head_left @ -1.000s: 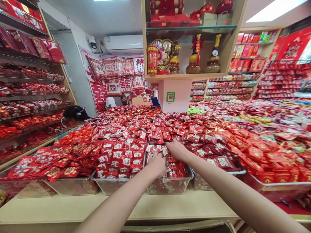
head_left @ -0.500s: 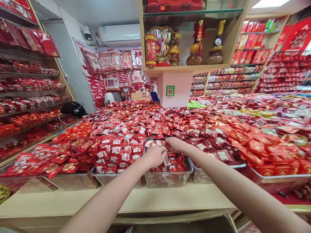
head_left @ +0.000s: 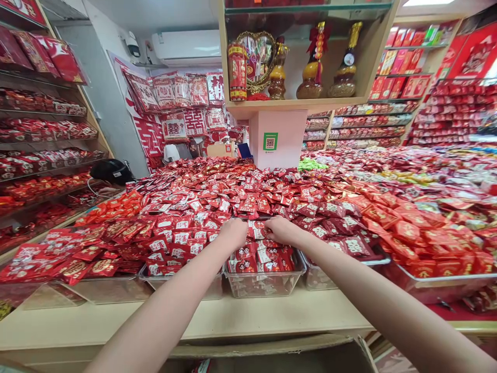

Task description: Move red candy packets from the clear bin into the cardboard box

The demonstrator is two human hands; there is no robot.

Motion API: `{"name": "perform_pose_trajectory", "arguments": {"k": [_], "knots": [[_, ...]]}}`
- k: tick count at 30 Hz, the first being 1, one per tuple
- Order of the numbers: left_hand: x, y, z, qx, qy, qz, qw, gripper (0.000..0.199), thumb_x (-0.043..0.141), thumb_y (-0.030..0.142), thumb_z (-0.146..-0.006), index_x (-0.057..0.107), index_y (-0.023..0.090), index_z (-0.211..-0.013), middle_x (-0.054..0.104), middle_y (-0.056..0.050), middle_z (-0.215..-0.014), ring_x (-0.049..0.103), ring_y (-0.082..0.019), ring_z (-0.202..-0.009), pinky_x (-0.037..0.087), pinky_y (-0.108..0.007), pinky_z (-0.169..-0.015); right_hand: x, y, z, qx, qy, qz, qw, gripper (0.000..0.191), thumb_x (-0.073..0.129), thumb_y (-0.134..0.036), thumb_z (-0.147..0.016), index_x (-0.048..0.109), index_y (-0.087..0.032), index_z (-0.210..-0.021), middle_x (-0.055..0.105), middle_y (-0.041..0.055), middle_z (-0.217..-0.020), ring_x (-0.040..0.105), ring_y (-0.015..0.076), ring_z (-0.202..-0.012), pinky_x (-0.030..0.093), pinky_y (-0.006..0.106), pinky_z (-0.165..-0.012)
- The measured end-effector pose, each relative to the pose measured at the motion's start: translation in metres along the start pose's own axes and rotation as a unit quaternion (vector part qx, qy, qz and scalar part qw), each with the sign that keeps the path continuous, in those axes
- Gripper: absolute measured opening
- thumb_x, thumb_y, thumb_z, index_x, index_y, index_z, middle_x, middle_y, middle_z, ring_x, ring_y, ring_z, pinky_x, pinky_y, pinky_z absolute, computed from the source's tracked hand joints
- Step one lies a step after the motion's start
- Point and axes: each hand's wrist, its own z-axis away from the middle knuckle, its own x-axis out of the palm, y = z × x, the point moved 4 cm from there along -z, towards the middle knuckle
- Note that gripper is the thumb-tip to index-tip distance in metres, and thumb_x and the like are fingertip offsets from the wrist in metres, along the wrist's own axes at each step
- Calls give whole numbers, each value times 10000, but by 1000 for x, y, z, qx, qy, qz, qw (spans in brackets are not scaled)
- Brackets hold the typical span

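Observation:
My two hands are at the back part of a clear plastic bin (head_left: 264, 286) filled with small red-and-white sealed packets (head_left: 267, 256). Curled into a fist, my left hand (head_left: 234, 233) rests by the bin's left side, and what its fingers hold is hidden. Across from it, my right hand (head_left: 281, 230) has its fingers bent down onto a red-and-white packet (head_left: 257, 229) between the hands. In the front of the bin, packets with printed cartoon figures lie in rows.
Neighbouring bins hold red packets (head_left: 180, 241), dark red packets (head_left: 351, 243) and orange-red packets (head_left: 435, 248). An open cardboard box (head_left: 279, 352) stands below the counter edge (head_left: 287, 316). A display cabinet (head_left: 298, 106) hangs above. Another person (head_left: 112, 173) is at the left by the shelves.
My left hand has moved left, away from the right hand, uncovering the packets in the front of the bin. My right hand stays nearly in place. The view has shifted slightly.

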Motion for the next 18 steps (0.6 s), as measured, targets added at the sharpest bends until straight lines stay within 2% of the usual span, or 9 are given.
{"name": "perform_pose_trajectory", "arguments": {"k": [5,8,11,15,18], "knots": [[-13,-5,10,36,24,23,999,171,475,200,-765,628,168,-835,622,-79,-896,551,-206,-884,406,-314,-765,-10,-5,17,-8,22,-4,1000,146,477,-207,-749,605,-139,-763,630,105,-819,551,203,-823,359,260,-743],[-12,-7,18,57,10,42,997,180,477,188,-743,653,212,-775,651,-38,-797,576,-180,-795,415,-264,-714,-11,-14,26,-20,5,-38,999,148,493,-236,-744,613,-150,-726,635,93,-776,558,198,-783,368,247,-699],[-8,-8,21,71,-1,53,996,163,512,174,-710,660,233,-743,659,-24,-759,576,-184,-788,412,-268,-722,-11,-27,29,3,-8,-74,997,194,446,-224,-774,618,-142,-737,645,96,-766,573,185,-745,372,235,-659],[-4,-8,18,103,-8,54,993,176,531,139,-686,662,243,-742,660,-31,-780,570,-192,-807,403,-279,-744,-13,-48,28,14,21,-182,983,263,423,-328,-798,593,-174,-928,660,53,-800,587,155,-695,378,211,-591],[-4,-7,15,128,-16,49,990,159,555,140,-666,663,248,-711,654,-21,-746,570,-187,-781,407,-269,-729,-12,-59,29,8,41,-248,968,228,451,-284,-775,610,-188,-908,666,38,-804,586,149,-694,378,209,-599]]}}
